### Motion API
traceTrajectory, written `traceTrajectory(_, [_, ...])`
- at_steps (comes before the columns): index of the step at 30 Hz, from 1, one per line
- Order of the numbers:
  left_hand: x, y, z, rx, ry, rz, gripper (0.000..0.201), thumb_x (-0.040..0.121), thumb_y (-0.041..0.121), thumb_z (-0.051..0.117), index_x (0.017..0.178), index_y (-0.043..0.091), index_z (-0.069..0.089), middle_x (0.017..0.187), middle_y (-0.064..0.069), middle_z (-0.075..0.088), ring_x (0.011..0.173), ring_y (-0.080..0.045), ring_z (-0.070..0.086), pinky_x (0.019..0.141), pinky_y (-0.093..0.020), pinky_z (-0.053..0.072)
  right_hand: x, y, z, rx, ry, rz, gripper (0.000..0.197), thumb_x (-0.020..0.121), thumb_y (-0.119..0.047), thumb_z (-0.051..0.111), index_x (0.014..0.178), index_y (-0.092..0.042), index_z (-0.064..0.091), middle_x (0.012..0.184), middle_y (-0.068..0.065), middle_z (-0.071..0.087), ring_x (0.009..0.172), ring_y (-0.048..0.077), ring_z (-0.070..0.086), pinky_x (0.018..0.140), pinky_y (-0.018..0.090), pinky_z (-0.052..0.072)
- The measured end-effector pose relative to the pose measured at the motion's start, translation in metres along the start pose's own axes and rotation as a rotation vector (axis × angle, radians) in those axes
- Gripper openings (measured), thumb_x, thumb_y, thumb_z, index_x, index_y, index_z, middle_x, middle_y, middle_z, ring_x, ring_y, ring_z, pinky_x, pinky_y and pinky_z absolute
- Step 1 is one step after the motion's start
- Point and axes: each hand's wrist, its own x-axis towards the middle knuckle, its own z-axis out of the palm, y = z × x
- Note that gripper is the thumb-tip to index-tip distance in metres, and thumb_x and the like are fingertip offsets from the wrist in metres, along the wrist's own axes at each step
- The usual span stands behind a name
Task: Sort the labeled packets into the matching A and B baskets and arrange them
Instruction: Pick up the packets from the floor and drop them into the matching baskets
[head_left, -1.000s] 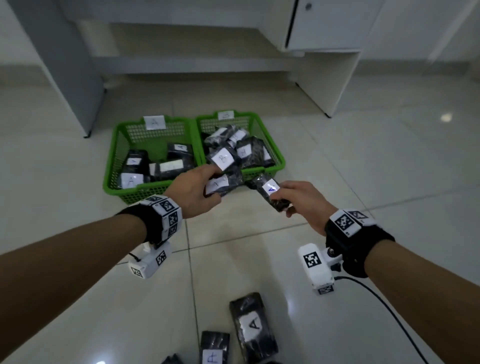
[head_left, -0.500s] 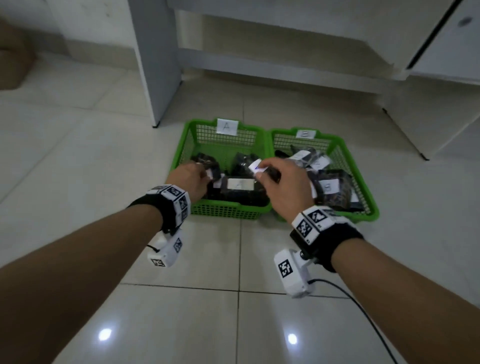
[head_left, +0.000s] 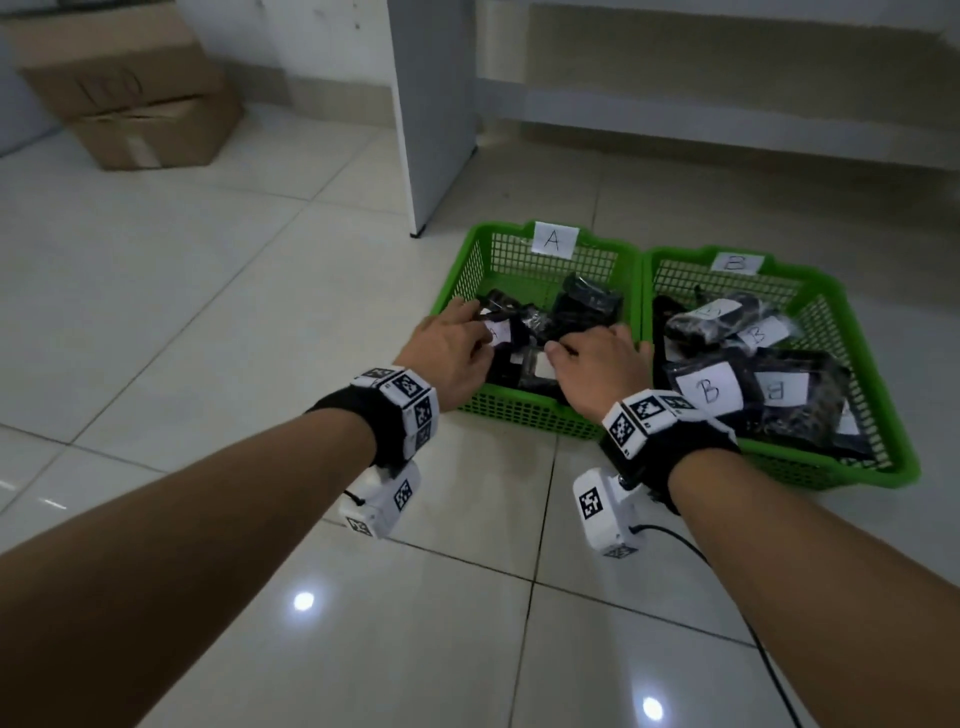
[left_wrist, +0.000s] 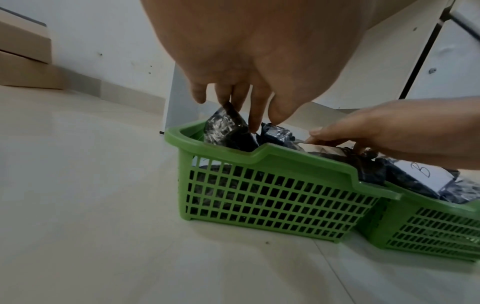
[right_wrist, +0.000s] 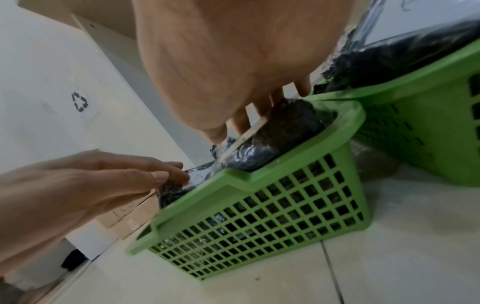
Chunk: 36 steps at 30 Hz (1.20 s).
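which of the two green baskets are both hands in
The A basket, the left one with the A tag; left hand and right hand rest on its packets. The B basket is untouched.

The place looked like a plain office or storeroom, seen from floor level. The floor (head_left: 218, 291) was laid with large glossy pale tiles that mirrored round ceiling lights. White laminate furniture stood against the wall: an upright panel (head_left: 436, 114) like a desk leg, with a low shelf (head_left: 727, 130) running behind it, and the left wrist view showed a cabinet door (left_wrist: 457, 61) edged in black. Taped cardboard boxes (head_left: 130, 93) were stacked in the corner. A sheet with a recycling symbol (right_wrist: 80, 102) was stuck to a white surface.
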Motion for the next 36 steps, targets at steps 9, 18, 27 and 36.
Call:
traceTrajectory(9, [-0.101,0.058,-0.025,0.019,0.093,0.095,0.021,0.092,0.016,0.053,0.102,0.004,0.067,0.123,-0.016,0.062,0.11,-0.037,0.058,0.091,-0.041,0.047,-0.092,0.018,-0.029,0.088,0.24,-0.249,0.031,0.097,-0.039,0.05,0.11,-0.015,0.065,0.122,0.006,0.059,0.117,0.03,0.047,0.101,0.046,0.033])
traceTrajectory(18, [-0.294,0.106,-0.011,0.086,-0.432,-0.106,0.025,0.09,0.018,0.055,0.113,0.014,0.063,0.127,-0.005,0.054,0.107,-0.028,0.06,0.088,-0.035,0.046,-0.26,-0.006,0.016,0.129,-0.359,-0.724,0.034,0.091,-0.028,0.058,0.122,-0.017,0.059,0.122,0.003,0.06,0.114,0.022,0.052,0.096,0.042,0.046])
traceTrajectory(27, [-0.396,0.107,0.028,0.227,-0.711,0.212,0.065,0.077,0.002,0.064,0.137,0.021,0.046,0.137,-0.001,0.045,0.118,-0.025,0.05,0.079,-0.043,0.054,-0.336,-0.004,0.055,-0.065,-0.668,-0.93,0.039,0.077,-0.02,0.072,0.114,-0.022,0.059,0.11,-0.002,0.057,0.104,0.019,0.053,0.082,0.038,0.051])
traceTrajectory(36, [-0.399,0.085,0.029,0.485,-0.57,0.394,0.056,0.08,0.042,0.075,0.125,0.018,0.051,0.122,-0.004,0.054,0.106,-0.025,0.053,0.08,-0.042,0.048,-0.314,0.006,0.056,0.083,-0.738,-0.698,0.029,0.083,-0.021,0.078,0.101,-0.023,0.055,0.106,-0.005,0.055,0.097,0.019,0.055,0.082,0.036,0.049])
